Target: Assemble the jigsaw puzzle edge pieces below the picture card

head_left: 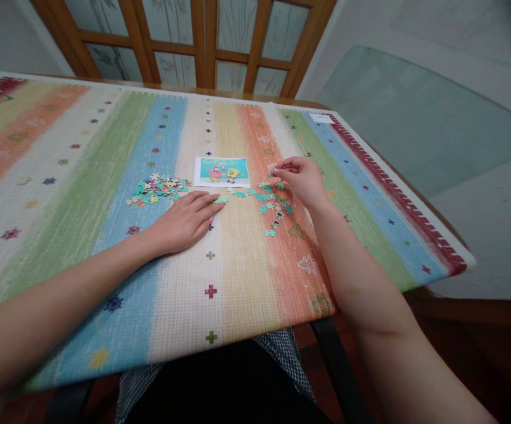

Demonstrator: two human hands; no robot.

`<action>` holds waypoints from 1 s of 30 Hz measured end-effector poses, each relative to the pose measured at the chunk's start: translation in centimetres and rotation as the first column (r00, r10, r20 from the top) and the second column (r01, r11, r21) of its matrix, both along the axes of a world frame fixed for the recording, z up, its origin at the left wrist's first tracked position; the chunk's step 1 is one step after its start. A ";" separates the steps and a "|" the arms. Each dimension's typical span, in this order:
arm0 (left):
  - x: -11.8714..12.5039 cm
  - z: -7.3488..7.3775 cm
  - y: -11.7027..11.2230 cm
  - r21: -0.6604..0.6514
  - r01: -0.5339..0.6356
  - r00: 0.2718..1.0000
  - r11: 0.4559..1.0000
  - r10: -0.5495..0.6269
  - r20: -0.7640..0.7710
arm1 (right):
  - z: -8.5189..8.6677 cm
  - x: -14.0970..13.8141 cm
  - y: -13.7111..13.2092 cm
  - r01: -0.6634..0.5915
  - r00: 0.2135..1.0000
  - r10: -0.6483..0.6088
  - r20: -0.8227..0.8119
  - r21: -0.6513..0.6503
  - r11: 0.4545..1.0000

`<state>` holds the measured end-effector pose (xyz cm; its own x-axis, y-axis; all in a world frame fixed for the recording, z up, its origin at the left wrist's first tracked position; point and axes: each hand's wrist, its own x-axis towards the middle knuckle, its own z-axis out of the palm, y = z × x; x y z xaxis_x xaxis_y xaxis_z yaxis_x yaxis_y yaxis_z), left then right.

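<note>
My left hand (187, 222) lies flat on the tablecloth with its fingers apart. Its fingertips rest by a few green puzzle pieces (221, 200). Over the right-hand spread of loose puzzle pieces (269, 197), my right hand (302, 179) is raised with thumb and fingers pinched on a small pale puzzle piece (272, 169), partly hidden by the fingertips. A picture card (225, 171) with cartoon figures on a teal ground lies between and beyond both hands. Left of my left hand is a heap of mixed puzzle pieces (161, 188), some with pale backs up.
A striped tablecloth (193, 282) covers the table, whose near edge runs close to my lap. A small white paper (321, 118) lies toward the far right corner. Wooden doors with glass panes (173, 23) stand behind the table, and a wall is at the right.
</note>
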<state>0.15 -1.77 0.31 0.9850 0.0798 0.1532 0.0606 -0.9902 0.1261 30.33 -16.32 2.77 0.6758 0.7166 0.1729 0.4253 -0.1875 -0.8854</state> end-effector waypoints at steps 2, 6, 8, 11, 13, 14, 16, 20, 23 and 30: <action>0.0 0.1 0.0 -0.005 0.011 1.000 1.000 -0.011 -0.002 | 0.1 1.1 -0.5 0.031 0.999 -0.031 0.010 -0.015 0.999; 0.0 0.4 0.0 -0.002 0.033 0.999 0.999 -0.033 0.005 | 0.3 3.5 -1.6 0.067 0.996 -0.064 0.058 -0.057 0.996; 0.0 0.4 -0.1 -0.002 0.041 0.999 0.999 -0.041 0.015 | 0.5 4.2 -2.1 0.076 0.994 -0.069 0.086 -0.080 0.994; -0.1 0.3 -0.1 -0.018 0.046 0.999 0.999 -0.046 0.029 | 0.9 4.7 -2.9 0.071 0.995 -0.058 0.083 -0.159 0.985; -0.1 0.3 -0.2 -0.034 0.044 0.999 0.998 -0.043 0.033 | 1.2 4.5 -3.3 0.034 0.999 -0.024 0.046 -0.223 0.974; -0.1 0.3 -0.1 -0.042 0.042 0.999 0.998 -0.040 0.031 | 1.3 4.4 -3.4 0.007 1.000 -0.002 0.018 -0.248 0.969; -0.1 0.3 -0.1 -0.051 0.037 0.999 0.998 -0.036 0.027 | 1.5 4.1 -3.6 -0.053 0.998 0.043 -0.039 -0.288 0.956; -0.1 0.3 0.0 -0.052 0.042 0.999 0.998 -0.040 0.032 | 1.4 4.0 -3.5 -0.086 0.996 0.094 -0.001 -0.394 0.915; -0.1 0.3 0.0 -0.055 0.044 0.999 0.998 -0.042 0.034 | 1.6 4.2 -3.5 0.009 0.975 0.090 0.203 -0.443 0.896; -0.1 0.4 -0.1 -0.055 0.035 0.999 0.998 -0.034 0.021 | 3.4 2.9 -4.7 -0.102 0.929 0.307 0.207 -0.654 0.749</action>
